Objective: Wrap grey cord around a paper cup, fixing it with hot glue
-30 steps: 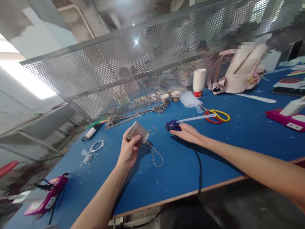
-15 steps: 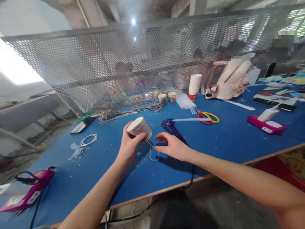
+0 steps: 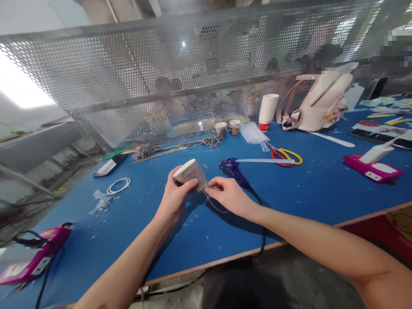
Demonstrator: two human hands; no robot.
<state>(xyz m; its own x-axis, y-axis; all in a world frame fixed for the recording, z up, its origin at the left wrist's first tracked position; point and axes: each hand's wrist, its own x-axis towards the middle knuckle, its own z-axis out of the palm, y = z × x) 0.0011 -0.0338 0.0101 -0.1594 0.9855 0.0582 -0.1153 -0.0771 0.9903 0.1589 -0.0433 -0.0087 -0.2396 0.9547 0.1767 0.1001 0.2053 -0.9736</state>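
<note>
My left hand [image 3: 175, 193] is wrapped round a paper cup [image 3: 190, 174] wound with greyish-brown cord, its white base tilted up and to the left. At the cup's lower right edge, my right hand [image 3: 227, 193] pinches the cord [image 3: 215, 207], whose loose end curves below the fingers. Just beyond my right hand lies a blue glue gun [image 3: 233, 168] with a long clear glue stick in its back. Scissors [image 3: 286, 157] with red and yellow handles rest at the end of that stick.
Cord bundles [image 3: 146, 151], two small cups [image 3: 234, 126], a stack of paper cups [image 3: 268, 111] and a pink backpack [image 3: 322, 103] stand along the mesh screen [image 3: 128, 86]. Magenta power strips lie left [image 3: 41, 253] and right [image 3: 373, 168]. A white coil [image 3: 118, 186] is at left. People sit behind the mesh.
My right hand has moved in to the cup's edge, and its fingers have closed on the cord. The left hand keeps hold of the cup. The view has shifted slightly.
</note>
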